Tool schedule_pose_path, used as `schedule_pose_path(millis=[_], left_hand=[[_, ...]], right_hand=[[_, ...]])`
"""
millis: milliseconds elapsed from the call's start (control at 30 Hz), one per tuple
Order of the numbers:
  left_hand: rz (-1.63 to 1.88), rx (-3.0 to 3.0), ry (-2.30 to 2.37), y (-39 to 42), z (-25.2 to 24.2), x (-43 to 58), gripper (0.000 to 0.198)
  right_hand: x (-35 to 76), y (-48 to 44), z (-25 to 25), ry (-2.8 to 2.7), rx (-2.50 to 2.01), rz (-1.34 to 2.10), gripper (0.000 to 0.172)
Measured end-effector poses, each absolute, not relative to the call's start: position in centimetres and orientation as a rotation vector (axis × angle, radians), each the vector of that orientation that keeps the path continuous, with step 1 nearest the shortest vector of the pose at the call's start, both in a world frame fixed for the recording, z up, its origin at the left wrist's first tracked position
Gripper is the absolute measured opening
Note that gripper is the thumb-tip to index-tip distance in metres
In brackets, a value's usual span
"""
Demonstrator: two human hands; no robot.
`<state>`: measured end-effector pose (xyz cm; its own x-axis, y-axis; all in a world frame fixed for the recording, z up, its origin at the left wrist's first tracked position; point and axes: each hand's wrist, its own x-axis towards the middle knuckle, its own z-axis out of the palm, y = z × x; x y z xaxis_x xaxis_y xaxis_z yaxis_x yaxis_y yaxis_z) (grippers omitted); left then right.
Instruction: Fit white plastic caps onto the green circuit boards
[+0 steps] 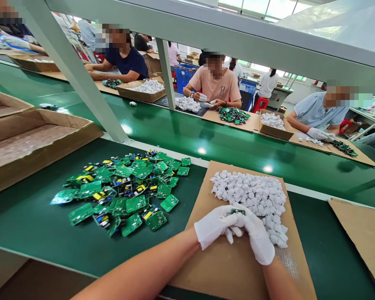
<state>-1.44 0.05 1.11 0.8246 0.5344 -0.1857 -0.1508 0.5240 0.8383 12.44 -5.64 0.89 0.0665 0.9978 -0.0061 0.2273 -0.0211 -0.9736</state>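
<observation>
Both my hands wear white gloves and meet above a cardboard sheet [225, 266]. Between them shows a small green circuit board [238, 211], seen nearly edge-on. The fingers of my left hand [217, 225] close on it from the left, and my right hand [253, 227] grips it from the right; some fingertips are hidden. Just beyond my hands lies a heap of small white wrapped pieces [250, 189], spread along the sheet's far and right side. To the left, a loose pile of green circuit boards [134, 185] with yellow and black parts covers part of the dark green bench.
A shallow cardboard box [50, 154] stands at the left. A slanted grey metal post [81, 71] and an overhead beam [206, 25] cross the view. Beyond a green conveyor belt [181, 133], several co-workers handle boards and white pieces. Another cardboard sheet [362, 233] lies at right.
</observation>
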Motion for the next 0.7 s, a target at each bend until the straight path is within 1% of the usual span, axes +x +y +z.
schedule_pose_path(millis=[100, 200, 467, 633, 700], left_hand=[[0.419, 0.916, 0.439, 0.1, 0.7, -1.5, 0.034], [0.438, 0.994, 0.412, 0.1, 0.4, -1.5, 0.03], [0.459, 1.104, 0.434, 0.4, 0.5, -1.4, 0.025], [0.523, 1.099, 0.509, 1.3, 1.2, -2.0, 0.04], [0.587, 1.237, 0.532, 3.2, 2.5, -2.3, 0.038]], right_hand=[[12.5, -5.6, 1.0, -1.313, -1.466, 1.0, 0.042], [12.7, -5.6, 1.0, -1.31, -1.497, 1.003, 0.041], [12.4, -5.5, 0.3, -1.248, -1.401, 1.09, 0.048], [12.6, -5.5, 0.3, -0.948, -1.182, 1.253, 0.065], [12.8, -5.5, 0.7, -0.882, -1.156, 1.258, 0.063]])
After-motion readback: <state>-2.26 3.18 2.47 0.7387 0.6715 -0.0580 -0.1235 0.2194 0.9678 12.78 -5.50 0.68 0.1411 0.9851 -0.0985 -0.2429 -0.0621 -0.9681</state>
